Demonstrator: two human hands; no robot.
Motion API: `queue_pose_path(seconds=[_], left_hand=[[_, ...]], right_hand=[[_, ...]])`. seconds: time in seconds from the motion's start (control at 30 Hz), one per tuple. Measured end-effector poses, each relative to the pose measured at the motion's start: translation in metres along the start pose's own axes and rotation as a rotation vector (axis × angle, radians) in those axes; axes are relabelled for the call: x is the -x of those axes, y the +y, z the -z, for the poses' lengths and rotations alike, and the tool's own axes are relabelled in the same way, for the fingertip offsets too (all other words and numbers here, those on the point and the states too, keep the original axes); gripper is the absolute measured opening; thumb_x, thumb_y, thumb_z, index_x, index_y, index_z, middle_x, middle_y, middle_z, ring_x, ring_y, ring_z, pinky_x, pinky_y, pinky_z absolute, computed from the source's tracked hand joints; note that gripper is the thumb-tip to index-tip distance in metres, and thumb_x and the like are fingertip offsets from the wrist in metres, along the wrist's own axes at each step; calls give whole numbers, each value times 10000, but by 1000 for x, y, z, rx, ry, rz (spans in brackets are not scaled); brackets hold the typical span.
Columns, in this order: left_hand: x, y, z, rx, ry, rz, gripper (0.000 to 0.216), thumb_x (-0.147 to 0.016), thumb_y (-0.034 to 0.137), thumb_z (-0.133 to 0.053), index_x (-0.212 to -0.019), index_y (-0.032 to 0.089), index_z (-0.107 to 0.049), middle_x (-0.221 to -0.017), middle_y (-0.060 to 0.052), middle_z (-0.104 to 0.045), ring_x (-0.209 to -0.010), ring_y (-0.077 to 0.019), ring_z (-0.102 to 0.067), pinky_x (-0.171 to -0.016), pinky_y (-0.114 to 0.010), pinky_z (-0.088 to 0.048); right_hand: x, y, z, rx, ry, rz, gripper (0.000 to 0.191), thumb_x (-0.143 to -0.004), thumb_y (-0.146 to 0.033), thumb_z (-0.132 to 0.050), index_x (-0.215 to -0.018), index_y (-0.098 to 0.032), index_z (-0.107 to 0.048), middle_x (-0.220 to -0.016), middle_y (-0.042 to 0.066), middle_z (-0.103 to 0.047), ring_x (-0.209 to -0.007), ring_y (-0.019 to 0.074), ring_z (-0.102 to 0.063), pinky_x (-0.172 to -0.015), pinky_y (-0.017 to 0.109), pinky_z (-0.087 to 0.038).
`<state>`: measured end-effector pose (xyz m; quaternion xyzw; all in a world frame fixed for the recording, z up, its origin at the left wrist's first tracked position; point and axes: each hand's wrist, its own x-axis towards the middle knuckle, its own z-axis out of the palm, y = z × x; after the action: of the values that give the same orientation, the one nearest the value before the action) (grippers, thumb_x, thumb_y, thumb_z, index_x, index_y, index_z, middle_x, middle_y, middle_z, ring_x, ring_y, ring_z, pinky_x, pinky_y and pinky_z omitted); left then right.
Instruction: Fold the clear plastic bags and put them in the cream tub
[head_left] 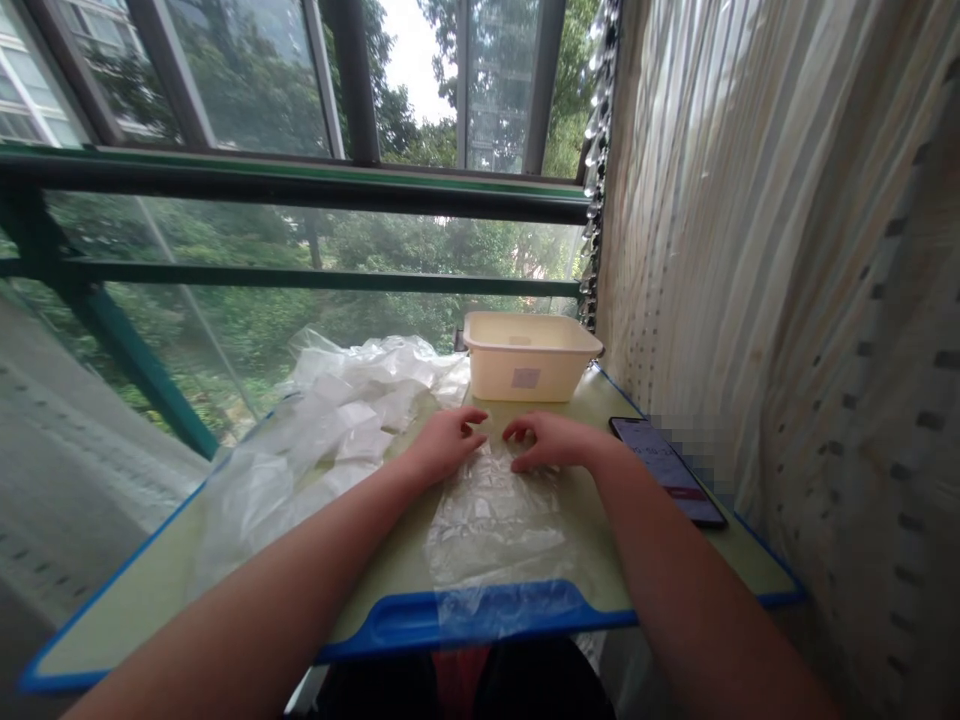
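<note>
In the head view, your left hand [457, 437] and right hand [546, 440] are half open, fingers curled, with nothing visibly pinched, at the far end of a clear plastic bag [499, 525]. It lies lengthwise on the bench [397, 560], overhanging the near edge. That one looks spread out, though wrinkled; the plastic heap [352, 390] at left remains crumpled, beside the cream tub [491, 375].

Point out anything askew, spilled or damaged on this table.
Nothing looks spilled. The clear plastic sheet looks untidy, wrinkled and overlapping the table's blue front rim; more plastic lies heaped, crumpled, at left.
</note>
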<state>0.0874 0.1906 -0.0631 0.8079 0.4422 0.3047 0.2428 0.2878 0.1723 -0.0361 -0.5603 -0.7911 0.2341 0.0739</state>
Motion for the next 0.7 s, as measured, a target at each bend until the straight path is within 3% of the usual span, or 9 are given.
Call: queue_pose_path(seconds=[0.17,0.3,0.4,0.7], left_hand=[[1,6,1,402,16,263,359,-619,178,-644,-976,187,-605,-916,-45,-665,-738,-170,-627,-694,-262,-489],[-1,5,-3,576,13,351,452,-633,195,-663,-1058,136,-522,-1099,-133,-578,-712,-146,-624,-647,-266,-512],[-2,5,-2,693,-7,407,443,-670,181,-643,-1077,102,-486,-1051,-151,-582,-749,-129,-622,-675,-237,-509],[-4,-1,2,683,-54,455,519,-639,230,-685,-1092,73,-486,-701,-45,-601,-597,-104,-560,-499,-197,-413]], right_hand=[[1,-2,1,-62,-1,-3,551,-573,-416,-714,-1082,-239,-599,-1020,38,-612,-797,168,-591,-642,219,-430],[1,-1,2,-60,-11,26,506,-585,-431,-701,-1051,-251,-622,-999,31,-615,-762,166,-588,-622,228,-427],[0,0,0,-50,-16,37,504,-587,-421,-702,-1057,-255,-626,-989,33,-615,-769,170,-588,-638,234,-430],[-1,-2,-2,-17,-13,60,505,-595,-415,-697,-1067,-251,-630,-984,48,-607,-809,185,-582,-707,258,-436]])
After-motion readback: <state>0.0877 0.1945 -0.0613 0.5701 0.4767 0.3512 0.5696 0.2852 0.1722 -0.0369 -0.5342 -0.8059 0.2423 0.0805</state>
